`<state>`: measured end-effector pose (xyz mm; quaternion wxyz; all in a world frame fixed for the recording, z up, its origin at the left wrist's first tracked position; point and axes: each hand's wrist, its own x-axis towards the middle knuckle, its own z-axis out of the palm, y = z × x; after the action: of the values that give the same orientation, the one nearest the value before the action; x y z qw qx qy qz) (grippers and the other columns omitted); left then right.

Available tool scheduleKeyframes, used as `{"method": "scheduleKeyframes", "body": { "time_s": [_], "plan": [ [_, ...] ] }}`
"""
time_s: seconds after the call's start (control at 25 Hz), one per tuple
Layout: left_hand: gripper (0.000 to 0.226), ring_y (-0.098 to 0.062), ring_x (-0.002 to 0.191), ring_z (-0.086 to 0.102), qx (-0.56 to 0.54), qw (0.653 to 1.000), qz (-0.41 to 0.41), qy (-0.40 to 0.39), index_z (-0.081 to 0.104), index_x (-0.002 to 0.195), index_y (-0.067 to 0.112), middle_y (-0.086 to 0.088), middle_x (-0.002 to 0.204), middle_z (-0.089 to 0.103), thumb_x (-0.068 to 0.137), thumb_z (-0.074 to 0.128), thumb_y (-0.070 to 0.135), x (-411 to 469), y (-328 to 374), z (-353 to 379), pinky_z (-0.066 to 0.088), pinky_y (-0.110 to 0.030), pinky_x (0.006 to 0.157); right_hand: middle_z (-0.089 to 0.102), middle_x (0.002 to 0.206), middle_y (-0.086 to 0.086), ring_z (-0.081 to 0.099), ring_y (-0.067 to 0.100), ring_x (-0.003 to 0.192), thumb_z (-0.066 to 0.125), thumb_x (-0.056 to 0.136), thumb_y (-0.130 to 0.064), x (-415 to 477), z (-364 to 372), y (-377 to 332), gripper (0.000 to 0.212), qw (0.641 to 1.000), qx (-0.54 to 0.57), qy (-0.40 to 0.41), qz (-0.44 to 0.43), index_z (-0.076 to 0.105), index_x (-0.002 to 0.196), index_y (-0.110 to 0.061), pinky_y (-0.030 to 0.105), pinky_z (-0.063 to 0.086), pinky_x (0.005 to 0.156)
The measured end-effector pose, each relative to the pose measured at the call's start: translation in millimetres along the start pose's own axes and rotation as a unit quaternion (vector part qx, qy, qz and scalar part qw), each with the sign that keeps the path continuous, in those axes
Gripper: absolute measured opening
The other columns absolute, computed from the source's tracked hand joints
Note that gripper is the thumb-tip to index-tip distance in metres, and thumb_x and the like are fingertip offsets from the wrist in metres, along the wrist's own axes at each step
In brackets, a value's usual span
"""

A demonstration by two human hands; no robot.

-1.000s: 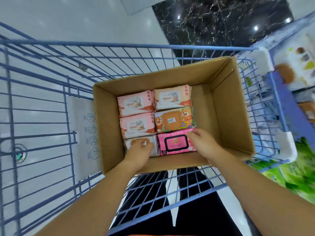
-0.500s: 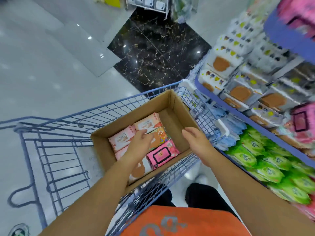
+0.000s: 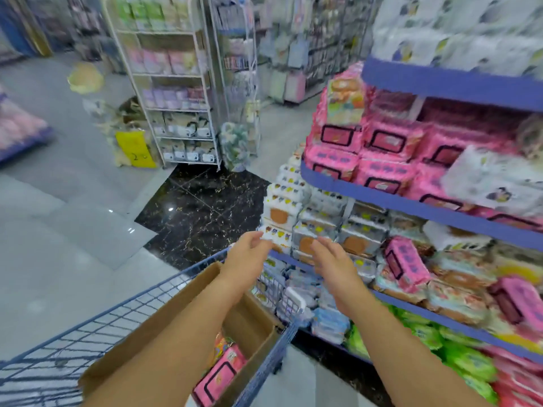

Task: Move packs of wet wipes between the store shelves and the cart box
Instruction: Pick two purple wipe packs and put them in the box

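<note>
Largest item: the blue-edged store shelves [image 3: 411,205] on the right, filled on every tier. The middle tier carries pink wipes packs [image 3: 385,142] with dark-framed lids. The tier below it holds white packs with orange lids [image 3: 279,215], and green packs lie lowest.

The blue wire cart [image 3: 97,327] stands just beside the shelf end. In it sits an open cardboard box [image 3: 249,324].

Box contents, as far as visible: one pink pack [image 3: 219,376] and part of a multicoloured pack [image 3: 221,346]. The forearms hide the rest.

Both arms are stretched from above the box toward the white stack. The left hand [image 3: 249,254] has its fingertips at the corner of a white pack [image 3: 274,232] at the shelf end. Motion blur prevents telling whether it pinches that pack or only touches it. The right hand [image 3: 329,259] is released and grasps nothing, its fingers spread just short of the neighbouring orange-lidded packs.

Judgement on progress: the box is partly filled and has free space along its right wall, so the transfer is under way. The step in hand looks like taking a white pack from the shelf. No pack is in transit.

Writing: a yellow floor sign [image 3: 135,149] shows a dark numeral, apparently "2" plus an unclear mark. Pack labels are too blurred to read.
</note>
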<state>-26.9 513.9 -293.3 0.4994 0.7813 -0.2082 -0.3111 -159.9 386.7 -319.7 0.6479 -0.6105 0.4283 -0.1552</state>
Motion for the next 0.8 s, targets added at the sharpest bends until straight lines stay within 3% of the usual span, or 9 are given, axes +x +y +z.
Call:
{"method": "scheduleKeyframes", "body": {
  "time_s": [0.08, 0.2, 0.32, 0.44, 0.52, 0.8],
  "plan": [
    [0.039, -0.006, 0.106, 0.055, 0.002, 0.998, 0.057, -0.011, 0.05, 0.141, 0.026, 0.005, 0.141, 0.053, 0.103, 0.055, 0.037, 3, 54, 26, 0.043, -0.023, 0.079, 0.038, 0.156, -0.005, 0.045, 0.022, 0.138, 0.05, 0.102, -0.048, -2, -45, -30, 0.055, 0.999, 0.013, 0.023, -0.041, 0.038, 0.151, -0.028, 0.044, 0.04, 0.111],
    [0.051, -0.01, 0.11, 0.054, -0.002, 0.992, 0.123, -0.022, 0.044, 0.15, 0.022, 0.004, 0.142, 0.051, 0.103, 0.055, 0.038, 3, 124, 64, 0.042, -0.03, 0.089, 0.042, 0.154, -0.006, 0.048, 0.019, 0.135, 0.05, 0.101, -0.048, -6, -108, -71, 0.053, 0.992, 0.009, 0.068, -0.109, 0.041, 0.15, -0.029, 0.042, 0.043, 0.108],
    [0.052, -0.005, 0.098, 0.055, 0.001, 0.983, 0.178, -0.046, 0.039, 0.152, 0.022, 0.008, 0.138, 0.048, 0.105, 0.052, 0.038, -1, 184, 102, 0.044, -0.03, 0.082, 0.041, 0.154, -0.006, 0.045, 0.021, 0.138, 0.047, 0.103, -0.048, -16, -171, -107, 0.052, 0.982, -0.003, 0.101, -0.162, 0.04, 0.15, -0.028, 0.044, 0.04, 0.111],
    [0.051, -0.012, 0.12, 0.053, 0.013, 0.969, 0.239, -0.059, 0.041, 0.15, 0.022, 0.005, 0.144, 0.052, 0.104, 0.054, 0.037, 0, 235, 135, 0.043, -0.026, 0.089, 0.043, 0.149, -0.008, 0.046, 0.021, 0.136, 0.045, 0.103, -0.049, -27, -229, -140, 0.049, 0.972, -0.012, 0.13, -0.195, 0.04, 0.148, -0.031, 0.038, 0.039, 0.106],
    [0.05, -0.014, 0.128, 0.051, 0.023, 0.96, 0.271, -0.065, 0.042, 0.149, 0.022, 0.005, 0.143, 0.054, 0.104, 0.055, 0.036, 2, 265, 159, 0.044, -0.031, 0.098, 0.046, 0.146, -0.009, 0.049, 0.02, 0.133, 0.046, 0.102, -0.048, -33, -268, -161, 0.047, 0.964, -0.014, 0.156, -0.216, 0.042, 0.146, -0.031, 0.038, 0.04, 0.106],
    [0.058, -0.016, 0.132, 0.049, 0.024, 0.929, 0.355, -0.107, 0.033, 0.155, 0.022, 0.006, 0.146, 0.05, 0.104, 0.053, 0.041, 26, 381, 236, 0.041, -0.034, 0.099, 0.046, 0.131, -0.014, 0.05, 0.018, 0.13, 0.047, 0.102, -0.048, -35, -377, -235, 0.05, 0.94, -0.03, 0.225, -0.254, 0.039, 0.149, -0.033, 0.034, 0.037, 0.093]
  ]
}}
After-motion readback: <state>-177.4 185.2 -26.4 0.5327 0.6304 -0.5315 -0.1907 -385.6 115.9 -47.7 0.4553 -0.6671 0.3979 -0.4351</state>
